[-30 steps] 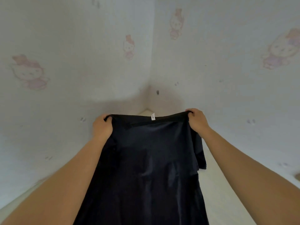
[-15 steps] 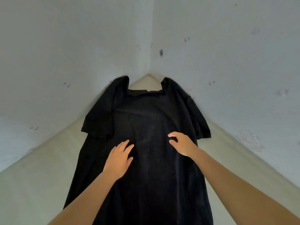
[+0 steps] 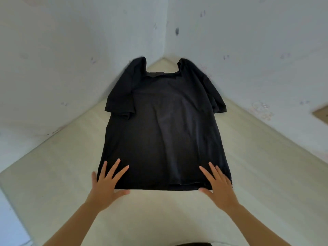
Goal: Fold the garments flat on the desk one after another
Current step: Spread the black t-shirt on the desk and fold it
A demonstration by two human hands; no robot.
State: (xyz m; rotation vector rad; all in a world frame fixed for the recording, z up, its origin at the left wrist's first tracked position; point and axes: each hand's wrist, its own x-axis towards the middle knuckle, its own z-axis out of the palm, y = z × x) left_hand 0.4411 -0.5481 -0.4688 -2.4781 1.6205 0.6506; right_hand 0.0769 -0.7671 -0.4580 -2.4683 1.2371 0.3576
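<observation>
A black short-sleeved T-shirt (image 3: 163,125) lies spread flat on the pale desk (image 3: 62,174), collar towards the far corner and hem nearest me. A small white label shows at the neck. My left hand (image 3: 106,183) rests with straight, spread fingers on the hem's left corner. My right hand (image 3: 217,183) lies the same way on the hem's right corner. The left sleeve is folded a little onto the body; the right sleeve lies out against the wall.
Two white walls (image 3: 248,50) meet at the corner behind the shirt and hem the desk in on both sides. A brownish plate (image 3: 321,114) is on the right wall. Bare desk surface lies between the hem and me.
The shirt went from being held up by its shoulders to lying flat. Both hands slid from mid-body down to the hem corners, and the view tilted downward.
</observation>
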